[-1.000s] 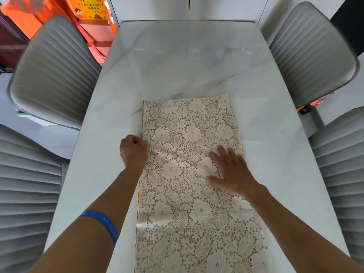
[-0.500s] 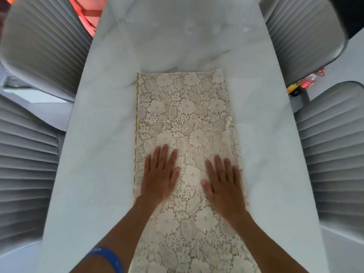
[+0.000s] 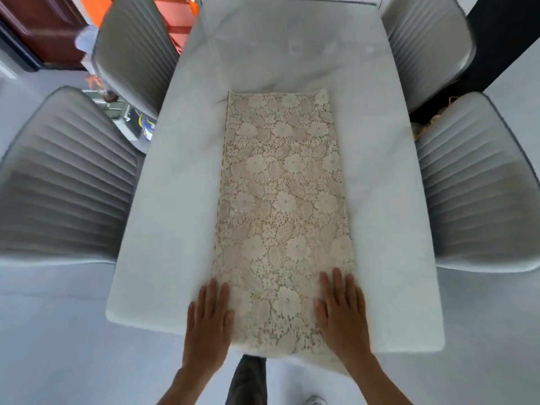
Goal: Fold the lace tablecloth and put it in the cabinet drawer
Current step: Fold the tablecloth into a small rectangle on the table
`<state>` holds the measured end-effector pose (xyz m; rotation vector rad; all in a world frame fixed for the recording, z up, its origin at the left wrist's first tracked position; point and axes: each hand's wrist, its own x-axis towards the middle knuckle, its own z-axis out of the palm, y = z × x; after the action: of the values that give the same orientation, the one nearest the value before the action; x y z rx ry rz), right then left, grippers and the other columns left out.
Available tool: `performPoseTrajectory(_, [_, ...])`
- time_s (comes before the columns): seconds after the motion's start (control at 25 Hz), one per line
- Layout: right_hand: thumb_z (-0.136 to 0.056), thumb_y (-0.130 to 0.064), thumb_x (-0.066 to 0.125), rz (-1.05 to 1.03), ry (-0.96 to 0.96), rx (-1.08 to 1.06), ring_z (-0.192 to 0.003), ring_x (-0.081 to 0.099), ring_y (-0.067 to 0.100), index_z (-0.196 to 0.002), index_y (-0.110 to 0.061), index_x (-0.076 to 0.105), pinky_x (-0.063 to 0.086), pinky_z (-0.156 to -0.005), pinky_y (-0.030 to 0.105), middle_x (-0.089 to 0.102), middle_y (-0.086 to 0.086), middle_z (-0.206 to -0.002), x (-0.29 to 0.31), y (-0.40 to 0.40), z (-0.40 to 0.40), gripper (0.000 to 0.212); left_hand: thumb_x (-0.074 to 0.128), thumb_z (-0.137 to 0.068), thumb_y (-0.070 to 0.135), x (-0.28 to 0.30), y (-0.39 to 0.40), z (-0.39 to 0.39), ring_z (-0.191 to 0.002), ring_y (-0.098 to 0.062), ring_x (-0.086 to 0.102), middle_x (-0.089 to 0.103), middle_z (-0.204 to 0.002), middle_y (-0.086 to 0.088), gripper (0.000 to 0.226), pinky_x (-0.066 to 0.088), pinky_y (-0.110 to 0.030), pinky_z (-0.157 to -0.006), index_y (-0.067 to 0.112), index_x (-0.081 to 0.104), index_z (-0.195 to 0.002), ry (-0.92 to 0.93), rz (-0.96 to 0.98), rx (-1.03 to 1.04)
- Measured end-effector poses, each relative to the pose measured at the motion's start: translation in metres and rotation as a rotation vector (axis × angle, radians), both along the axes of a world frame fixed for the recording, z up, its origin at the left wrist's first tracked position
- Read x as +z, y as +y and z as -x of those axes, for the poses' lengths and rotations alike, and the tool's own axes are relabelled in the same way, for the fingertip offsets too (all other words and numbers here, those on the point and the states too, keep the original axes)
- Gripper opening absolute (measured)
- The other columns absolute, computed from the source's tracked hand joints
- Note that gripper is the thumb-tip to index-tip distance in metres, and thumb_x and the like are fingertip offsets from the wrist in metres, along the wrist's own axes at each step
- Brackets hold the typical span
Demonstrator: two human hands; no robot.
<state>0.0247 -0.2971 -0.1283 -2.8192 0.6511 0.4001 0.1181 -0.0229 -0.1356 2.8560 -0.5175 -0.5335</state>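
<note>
The lace tablecloth point(image 3: 282, 211) lies folded in a long strip down the middle of the white table point(image 3: 175, 200). My left hand point(image 3: 208, 325) and right hand point(image 3: 342, 317) press flat on its near corners, fingers straight and close together.

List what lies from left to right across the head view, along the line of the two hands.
Bare floor → near left corner of the white table → left hand, flat on the left edge of the lace tablecloth → lace between the hands → right hand, flat on its right edge → bare table → floor.
</note>
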Motion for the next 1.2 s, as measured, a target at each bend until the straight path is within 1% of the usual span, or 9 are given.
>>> performPoseTrajectory(0.08, [-0.101, -0.04, 0.036, -0.012, 0.025, -0.018, -0.149, 0.017, 0.033, -0.155, -0.023, 0.024, 0.02, -0.118, 0.049, 0.014, 0.008, -0.163, 0.008, 0.01, 0.038, 0.057, 0.024, -0.099, 0.035, 0.01, 0.001, 0.031, -0.145, -0.033, 0.027, 0.024, -0.16, -0.011, 0.056, 0.029, -0.049, -0.114, 0.016, 0.029, -0.151, 0.021, 0.049, 0.066])
performPoseTrajectory(0.2, [-0.089, -0.02, 0.066, -0.082, -0.115, -0.172, -0.125, 0.05, 0.041, -0.128, -0.011, 0.061, 0.045, -0.095, 0.047, 0.052, 0.018, -0.141, 0.021, 0.02, 0.075, 0.04, 0.058, -0.089, 0.009, 0.022, -0.008, 0.051, -0.118, -0.037, 0.048, 0.047, -0.136, -0.015, 0.046, 0.046, -0.049, -0.097, 0.015, 0.052, -0.134, 0.007, 0.233, 0.367])
performPoseTrajectory(0.32, [-0.083, -0.01, 0.069, -0.325, -0.253, -0.611, -0.103, 0.056, 0.041, -0.115, -0.005, 0.057, 0.049, -0.086, 0.046, 0.056, 0.02, -0.118, 0.028, 0.013, 0.077, 0.035, 0.066, -0.085, 0.01, 0.03, -0.008, 0.048, -0.091, -0.034, 0.058, 0.057, -0.105, -0.012, 0.034, 0.051, -0.042, -0.082, 0.013, 0.057, -0.118, 0.124, 0.468, 0.821])
performPoseTrajectory(0.4, [-0.087, -0.014, 0.064, -0.503, -0.263, -0.814, -0.096, 0.06, 0.038, -0.112, -0.007, 0.051, 0.05, -0.084, 0.045, 0.061, 0.018, -0.11, 0.033, 0.0, 0.069, 0.03, 0.067, -0.087, 0.024, 0.037, -0.004, 0.037, -0.072, -0.029, 0.056, 0.059, -0.072, -0.006, 0.013, 0.045, -0.034, -0.066, 0.011, 0.062, -0.087, 0.22, 0.52, 0.899])
performPoseTrajectory(0.48, [-0.09, -0.022, 0.059, -0.547, -0.163, -0.785, -0.088, 0.062, 0.034, -0.106, -0.01, 0.048, 0.052, -0.078, 0.042, 0.065, 0.014, -0.1, 0.034, -0.014, 0.064, 0.023, 0.064, -0.088, 0.034, 0.036, -0.001, 0.023, -0.059, -0.025, 0.047, 0.047, -0.052, -0.001, 0.041, 0.034, -0.032, -0.055, 0.013, 0.05, -0.056, 0.303, 0.498, 0.843])
performPoseTrajectory(0.64, [-0.085, -0.017, 0.067, -0.811, -0.15, -0.822, -0.079, 0.061, 0.019, -0.103, -0.013, 0.05, 0.046, -0.059, 0.03, 0.064, 0.012, -0.103, 0.036, -0.033, 0.075, 0.025, 0.073, -0.083, 0.036, 0.037, 0.012, 0.03, -0.078, -0.016, 0.063, 0.068, -0.082, 0.005, 0.017, 0.045, -0.029, -0.065, 0.02, 0.066, -0.085, 0.485, 0.527, 0.694])
performPoseTrajectory(0.8, [-0.078, -0.005, 0.076, -1.128, 0.018, -0.815, -0.101, 0.066, 0.026, -0.122, -0.026, 0.05, 0.057, -0.072, 0.037, 0.065, 0.006, -0.114, 0.042, -0.045, 0.105, 0.055, 0.071, -0.086, 0.031, 0.042, 0.033, 0.046, -0.081, -0.014, 0.066, 0.071, -0.088, 0.004, 0.018, 0.048, -0.025, -0.063, 0.017, 0.07, -0.097, 0.532, 0.503, 0.669])
performPoseTrajectory(1.08, [-0.083, -0.009, 0.069, -1.047, -0.121, -0.81, -0.077, 0.071, 0.028, -0.102, -0.031, 0.06, 0.055, -0.049, 0.033, 0.071, 0.012, -0.097, 0.053, -0.031, 0.112, 0.031, 0.071, -0.083, 0.014, 0.055, 0.052, 0.078, -0.097, -0.027, 0.068, 0.061, -0.119, -0.006, 0.06, 0.059, -0.034, -0.06, 0.037, 0.048, -0.133, 0.739, 0.6, 0.752])
performPoseTrajectory(1.2, [-0.083, -0.007, 0.068, -1.096, -0.242, -0.869, -0.073, 0.071, 0.022, -0.09, -0.026, 0.073, 0.054, -0.051, 0.03, 0.074, 0.014, -0.095, 0.059, -0.037, 0.118, 0.021, 0.069, -0.084, 0.006, 0.066, 0.057, 0.078, -0.091, -0.023, 0.071, 0.065, -0.119, -0.006, 0.054, 0.06, -0.036, -0.067, 0.041, 0.059, -0.123, 0.67, 0.763, 0.791])
